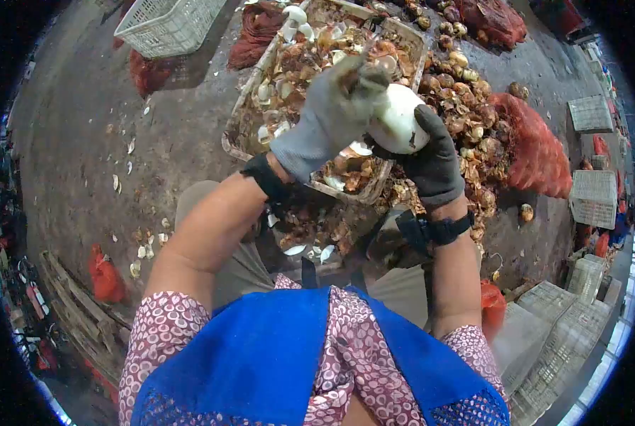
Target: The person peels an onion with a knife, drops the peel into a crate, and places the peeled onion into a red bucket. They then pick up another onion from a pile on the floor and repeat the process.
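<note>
A peeled white onion [400, 119] is held up over a crate, with dark root marks on its lower side. My right hand [434, 160], in a dark glove, grips it from the right and below. My left hand [324, 117], in a pale grey glove, is at the onion's left side with its fingers curled. Motion blurs those fingertips, and what they pinch cannot be made out. Beneath both hands lies the shallow crate [234, 121], full of brown onion skins [300, 60] and white peelings.
Unpeeled onions [484, 117] are heaped right of the crate, beside a red mesh bag [537, 145]. A white basket [168, 28] stands at upper left. More crates [593, 199] line the right side. Wooden planks [83, 312] lie at lower left. Scraps dot the floor [69, 142].
</note>
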Tool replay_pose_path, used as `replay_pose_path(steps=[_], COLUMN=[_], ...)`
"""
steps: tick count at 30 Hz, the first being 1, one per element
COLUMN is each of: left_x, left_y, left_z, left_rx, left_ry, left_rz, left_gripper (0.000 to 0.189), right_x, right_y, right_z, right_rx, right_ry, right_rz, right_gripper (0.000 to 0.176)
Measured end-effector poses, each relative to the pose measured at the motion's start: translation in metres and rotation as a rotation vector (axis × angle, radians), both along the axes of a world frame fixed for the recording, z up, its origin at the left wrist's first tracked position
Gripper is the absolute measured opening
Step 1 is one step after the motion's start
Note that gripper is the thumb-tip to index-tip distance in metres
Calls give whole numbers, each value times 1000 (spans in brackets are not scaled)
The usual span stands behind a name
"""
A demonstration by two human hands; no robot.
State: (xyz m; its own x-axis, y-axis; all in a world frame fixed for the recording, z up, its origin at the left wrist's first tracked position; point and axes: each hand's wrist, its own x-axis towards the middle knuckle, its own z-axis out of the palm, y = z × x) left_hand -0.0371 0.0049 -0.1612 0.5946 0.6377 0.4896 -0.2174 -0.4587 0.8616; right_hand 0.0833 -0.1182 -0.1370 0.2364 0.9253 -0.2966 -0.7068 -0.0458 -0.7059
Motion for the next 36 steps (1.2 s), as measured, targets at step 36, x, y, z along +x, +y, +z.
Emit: replay_pose_path(steps=[36], left_x=[-31], left_y=[15], left_z=[-10], left_rx=[-582], left_ry=[283], left_rz=[-729], left_gripper=[16], right_x=[14], right_y=[-20], right_z=[5], right_rx=[-45], right_ry=[-578], right_rz=[-135], right_gripper=[60])
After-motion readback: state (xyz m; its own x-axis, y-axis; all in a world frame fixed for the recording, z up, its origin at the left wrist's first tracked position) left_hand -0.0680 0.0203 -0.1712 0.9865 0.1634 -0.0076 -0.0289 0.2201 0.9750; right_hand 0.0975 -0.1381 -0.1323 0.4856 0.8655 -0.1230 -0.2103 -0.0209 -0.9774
